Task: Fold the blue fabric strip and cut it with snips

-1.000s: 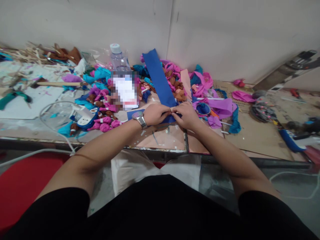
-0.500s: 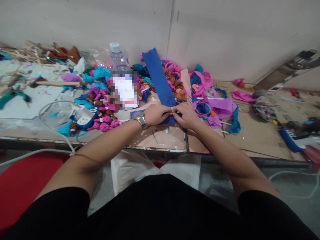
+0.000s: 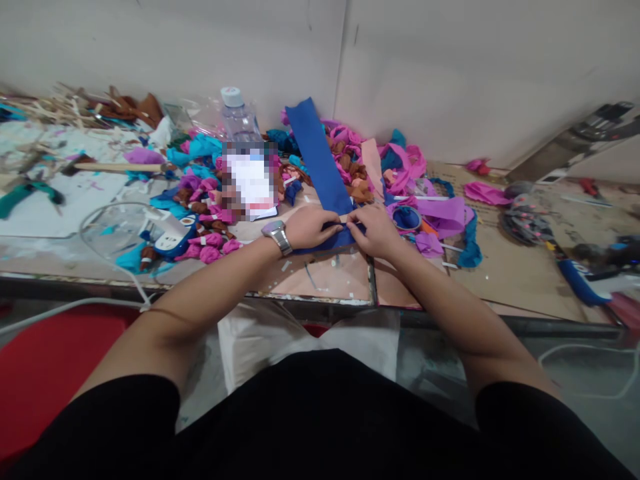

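Note:
A long blue fabric strip slants from the heap at the back down to my hands, and more blue cloth shows beneath my fingers. My left hand, with a metal watch on its wrist, pinches the blue cloth between thumb and fingertips. Close beside it, my right hand pinches too, a small gap between the two sets of fingertips. Something small and pale shows in that gap; its kind is unclear. The exact hold is partly hidden by the fingers.
Bundled pink, brown and teal cloth pieces surround a phone and a plastic bottle. A hammer and green-handled pliers lie left. A pincushion sits right. A white cable crosses the table's front edge.
My fingertips have moved slightly apart. The blue cloth's left end, which stuck out beyond my left wrist, is now mostly hidden behind it.

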`<state>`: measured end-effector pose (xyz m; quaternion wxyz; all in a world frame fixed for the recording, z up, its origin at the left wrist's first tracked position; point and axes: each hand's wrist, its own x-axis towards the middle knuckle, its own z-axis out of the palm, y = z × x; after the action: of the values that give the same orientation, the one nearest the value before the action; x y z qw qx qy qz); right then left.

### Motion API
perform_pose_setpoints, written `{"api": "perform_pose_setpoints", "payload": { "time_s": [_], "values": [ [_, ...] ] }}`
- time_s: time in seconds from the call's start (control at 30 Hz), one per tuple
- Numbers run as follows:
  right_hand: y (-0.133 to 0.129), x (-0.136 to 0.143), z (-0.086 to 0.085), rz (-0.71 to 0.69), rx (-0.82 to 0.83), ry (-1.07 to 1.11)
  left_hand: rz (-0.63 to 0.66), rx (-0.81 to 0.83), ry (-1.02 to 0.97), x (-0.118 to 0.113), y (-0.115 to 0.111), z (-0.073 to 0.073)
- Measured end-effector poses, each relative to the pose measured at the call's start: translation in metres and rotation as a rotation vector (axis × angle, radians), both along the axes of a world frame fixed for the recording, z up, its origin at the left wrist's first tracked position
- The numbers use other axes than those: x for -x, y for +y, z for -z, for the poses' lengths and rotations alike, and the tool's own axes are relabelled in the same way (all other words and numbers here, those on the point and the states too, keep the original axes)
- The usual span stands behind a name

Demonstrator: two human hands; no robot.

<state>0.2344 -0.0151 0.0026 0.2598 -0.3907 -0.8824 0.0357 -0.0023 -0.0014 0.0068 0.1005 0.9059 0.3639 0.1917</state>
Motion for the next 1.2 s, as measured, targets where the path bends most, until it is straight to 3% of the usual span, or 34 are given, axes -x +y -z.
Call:
{"api": "perform_pose_setpoints", "payload": {
  "time_s": [0.53, 0.83, 1.2],
  "values": [
    [-0.002, 0.001, -0.002, -0.026, -0.021, -0.028, 0.092, 0.202, -0.052, 0.005, 0.005, -0.006],
    [-0.004, 0.003, -0.002, -0.062, 0.03, 0.019, 0.055, 0.235, -0.074, 0.005, 0.004, -0.008],
    [-0.001, 0.004, 0.003, -0.06, -0.001, 0.03, 0.075, 0.383, -0.18, 0.006, 0.015, 0.003]
  ]
}}
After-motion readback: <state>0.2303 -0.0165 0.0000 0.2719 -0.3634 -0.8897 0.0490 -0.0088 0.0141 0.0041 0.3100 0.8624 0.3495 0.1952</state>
